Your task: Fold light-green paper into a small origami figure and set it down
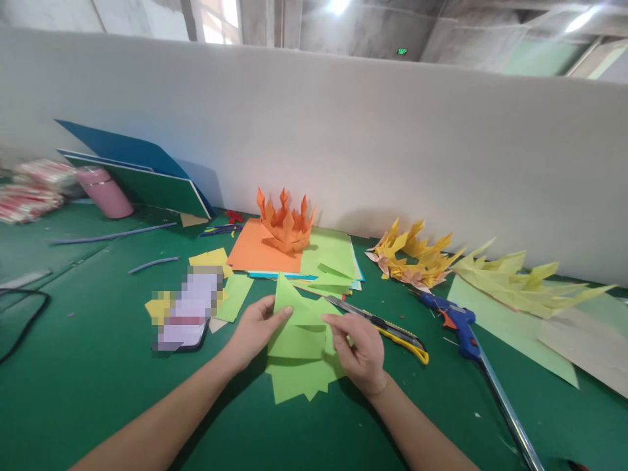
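Both my hands pinch a folded light green paper piece (300, 315) just above the green table (88, 386). My left hand (255, 329) grips its left edge, thumb on top. My right hand (359, 350) holds the right edge, fingers curled. Several more light green sheets (299, 379) lie flat under the folded piece. A yellow utility knife (387, 327) lies just right of my right hand.
An orange paper crown (285, 226) stands on orange and green sheets at the back. Yellow folded paper shapes (417, 258) and a blue glue gun (458, 327) lie to the right. A phone (189, 311) lies left. A pink cup (105, 193) and boards lean at the white wall.
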Demonstrator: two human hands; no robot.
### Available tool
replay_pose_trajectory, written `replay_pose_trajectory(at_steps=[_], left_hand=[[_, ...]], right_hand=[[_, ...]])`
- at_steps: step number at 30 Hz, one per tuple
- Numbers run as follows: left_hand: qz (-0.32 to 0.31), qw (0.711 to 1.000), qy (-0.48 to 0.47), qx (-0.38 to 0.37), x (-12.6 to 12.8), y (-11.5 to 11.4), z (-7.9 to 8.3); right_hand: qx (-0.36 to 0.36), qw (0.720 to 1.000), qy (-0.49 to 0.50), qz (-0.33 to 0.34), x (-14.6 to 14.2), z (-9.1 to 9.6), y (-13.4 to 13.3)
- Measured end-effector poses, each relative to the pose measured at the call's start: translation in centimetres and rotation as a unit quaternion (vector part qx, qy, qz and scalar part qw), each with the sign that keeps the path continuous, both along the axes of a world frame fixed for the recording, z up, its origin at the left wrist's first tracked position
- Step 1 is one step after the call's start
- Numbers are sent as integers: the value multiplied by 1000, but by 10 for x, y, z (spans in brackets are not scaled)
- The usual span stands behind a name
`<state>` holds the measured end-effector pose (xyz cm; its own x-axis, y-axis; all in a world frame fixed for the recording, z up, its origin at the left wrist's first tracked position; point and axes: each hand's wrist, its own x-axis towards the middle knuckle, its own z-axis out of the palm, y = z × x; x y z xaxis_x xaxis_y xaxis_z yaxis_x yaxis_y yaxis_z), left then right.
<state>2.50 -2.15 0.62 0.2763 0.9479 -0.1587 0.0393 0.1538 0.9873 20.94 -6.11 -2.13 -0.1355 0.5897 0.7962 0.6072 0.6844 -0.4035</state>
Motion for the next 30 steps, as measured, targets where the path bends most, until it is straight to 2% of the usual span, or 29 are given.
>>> replay_pose_trajectory(at_steps=[1, 3, 5, 7, 9, 11, 14, 16, 22, 30], left_hand=[[-1, 1000, -6, -3, 0, 0, 1], [-17, 1000, -12, -6, 0, -1, 1], [-43, 999, -12, -4, 2, -2, 0], [-67, 998, 2, 8, 2, -3, -3], [-74, 995, 46, 40, 2, -3, -7], [-67, 988, 110, 91, 2, -3, -10], [-50, 970, 170, 165, 1, -2, -12], [-47, 966, 182, 178, 1, -1, -13], [-60, 980, 167, 95, 1, 1, -18], [-63, 982, 157, 84, 2, 0, -14]], right_hand=[[-10, 999, 29, -29, 0, -2, 1], [-60, 993, 94, -43, -1, -5, 3], [-136, 977, 166, -11, -3, -6, 7], [-251, 940, 223, 66, -4, -5, 11], [-379, 881, 240, 151, -4, -3, 14], [-456, 839, 230, 185, -5, -1, 15], [-481, 837, 208, 156, -5, 0, 16], [-490, 839, 195, 135, -5, 0, 16], [-483, 852, 176, 95, -6, 0, 18], [-488, 852, 161, 98, -5, 0, 19]])
